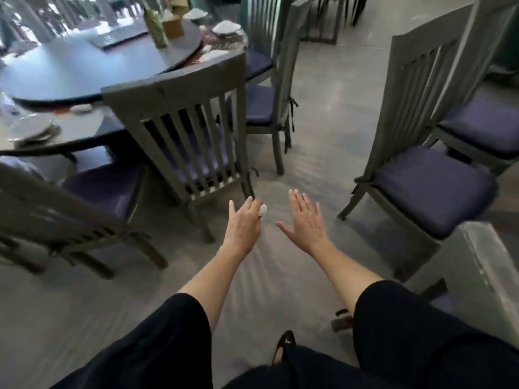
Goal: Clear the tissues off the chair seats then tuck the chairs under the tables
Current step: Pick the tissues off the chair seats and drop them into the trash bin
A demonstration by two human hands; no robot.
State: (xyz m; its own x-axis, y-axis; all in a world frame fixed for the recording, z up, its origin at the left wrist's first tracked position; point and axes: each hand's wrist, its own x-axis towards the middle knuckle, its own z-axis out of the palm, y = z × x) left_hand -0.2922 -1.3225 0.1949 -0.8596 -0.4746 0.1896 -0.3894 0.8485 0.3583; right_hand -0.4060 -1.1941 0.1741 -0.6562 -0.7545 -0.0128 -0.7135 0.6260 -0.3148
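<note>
My left hand [243,223] reaches forward over the floor with a small white tissue wad [263,210] pinched at its fingers. Beside it, my right hand [304,220] is spread flat and holds nothing. Both hover just behind the grey slatted chair [179,119], which is partly pushed in at the round dark table [70,71]; its purple seat cushion shows through the slats. Another grey chair with a purple cushion [432,189] stands pulled out on the right, its seat bare.
More grey chairs stand at the left [70,209], behind the table [276,88] and at the far right [486,127]. The table holds plates [31,130], bowls [226,28], a green bottle [154,26] and a tissue box [172,26]. Open floor runs between the chair rows.
</note>
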